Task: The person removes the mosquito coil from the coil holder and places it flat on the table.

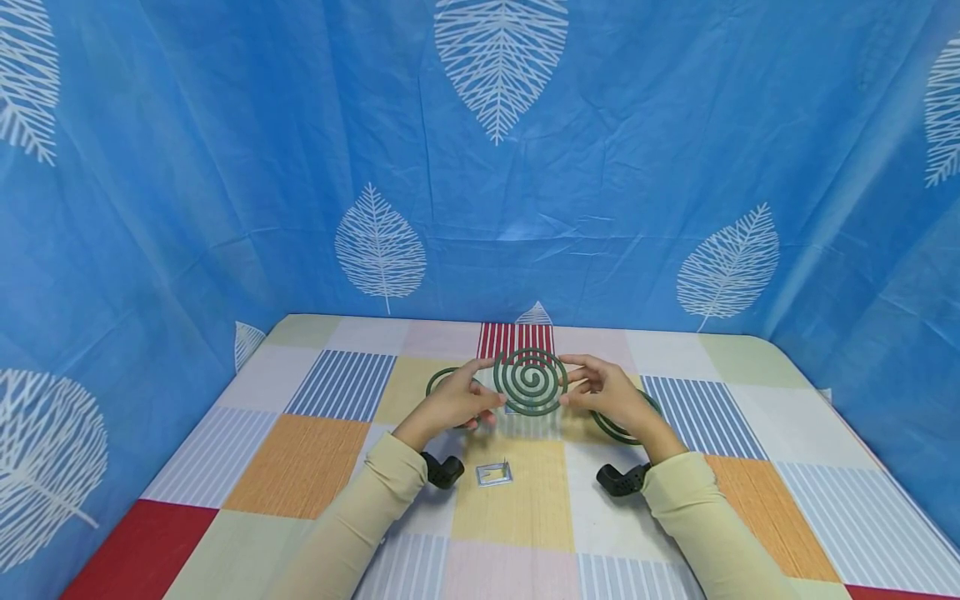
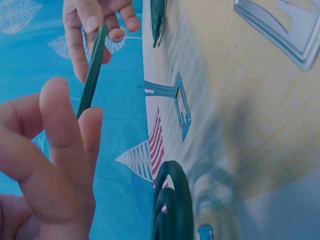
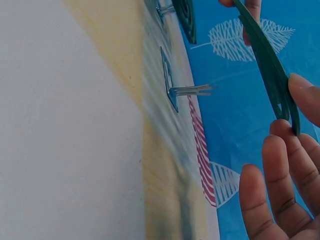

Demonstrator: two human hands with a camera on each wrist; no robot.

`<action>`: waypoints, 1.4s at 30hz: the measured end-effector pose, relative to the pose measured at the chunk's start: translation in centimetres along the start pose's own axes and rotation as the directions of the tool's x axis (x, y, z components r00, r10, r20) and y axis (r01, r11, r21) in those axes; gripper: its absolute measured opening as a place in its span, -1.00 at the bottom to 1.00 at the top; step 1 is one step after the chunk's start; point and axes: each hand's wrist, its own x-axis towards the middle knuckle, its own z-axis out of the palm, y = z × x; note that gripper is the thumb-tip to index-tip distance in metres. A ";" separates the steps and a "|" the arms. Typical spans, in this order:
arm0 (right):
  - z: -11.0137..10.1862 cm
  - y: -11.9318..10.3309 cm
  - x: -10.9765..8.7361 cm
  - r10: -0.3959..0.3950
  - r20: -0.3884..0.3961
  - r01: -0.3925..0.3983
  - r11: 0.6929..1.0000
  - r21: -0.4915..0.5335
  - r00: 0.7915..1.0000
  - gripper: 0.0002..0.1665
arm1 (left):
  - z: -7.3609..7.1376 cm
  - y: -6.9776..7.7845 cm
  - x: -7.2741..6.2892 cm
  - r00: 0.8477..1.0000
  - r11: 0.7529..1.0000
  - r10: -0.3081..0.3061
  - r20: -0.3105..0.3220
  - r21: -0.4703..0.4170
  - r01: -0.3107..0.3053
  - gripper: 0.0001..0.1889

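A green mosquito coil (image 1: pixel 532 379) is held up over the table between my two hands, its spiral facing me. My left hand (image 1: pixel 452 400) pinches its left edge with thumb and fingers. On the opposite edge, my right hand (image 1: pixel 613 395) has a matching pinch; the right wrist view shows the coil (image 3: pixel 267 65) nearly edge-on between thumb and fingertips. Below the raised coil stands a thin metal coil stand (image 2: pixel 183 112) with its prong pointing up, partly covered by the coil in the head view.
Another coil (image 2: pixel 172 200) sits on a stand at the left, mostly behind my left hand. A third coil (image 1: pixel 618 434) is at the right, partly behind my right hand. Nearer me lies another metal stand (image 1: pixel 493 482). Blue leaf-print cloth (image 1: pixel 525 208) walls the checked tabletop (image 1: pixel 517 521).
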 end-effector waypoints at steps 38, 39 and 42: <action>-2.6 -1.2 -1.3 -0.057 0.066 0.038 0.966 0.257 0.996 -0.26 | 2.5 1.6 -1.0 0.974 0.980 0.174 -0.145 -0.068 -0.186 -0.31; -2.7 -1.1 -1.4 -0.054 0.067 0.035 0.967 0.253 0.996 -0.25 | 2.7 1.6 -1.0 0.974 0.981 0.171 -0.148 -0.061 -0.182 -0.31; -2.9 -0.8 -1.7 -0.048 0.073 0.028 0.968 0.251 0.996 -0.22 | 3.1 1.6 -0.9 0.975 0.983 0.163 -0.152 -0.060 -0.173 -0.31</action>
